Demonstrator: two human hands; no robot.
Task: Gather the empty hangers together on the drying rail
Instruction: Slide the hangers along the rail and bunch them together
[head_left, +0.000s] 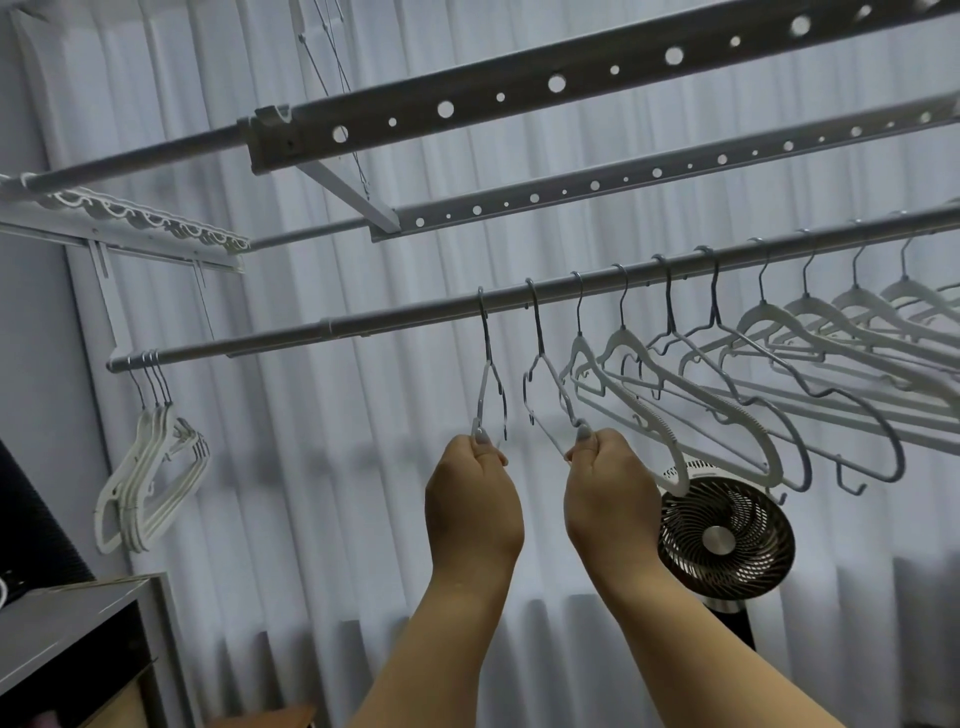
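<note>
A grey drying rail (405, 314) runs from lower left up to the right. A bunch of three white hangers (150, 478) hangs pressed together at its left end. Near the middle, my left hand (472, 499) is shut on the bottom of one hanger (488, 384) that hangs edge-on from the rail. My right hand (608, 499) pinches the lower bar of the neighbouring hanger (545, 384). To the right, several more white and grey hangers (753, 374) hang spaced apart along the rail.
Two perforated metal bars (519, 88) cross overhead, with a scalloped clip strip (145, 218) at the left. A round fan (724, 540) stands behind my right hand. Pale curtains (322, 467) fill the background. A grey cabinet (67, 623) sits at the lower left.
</note>
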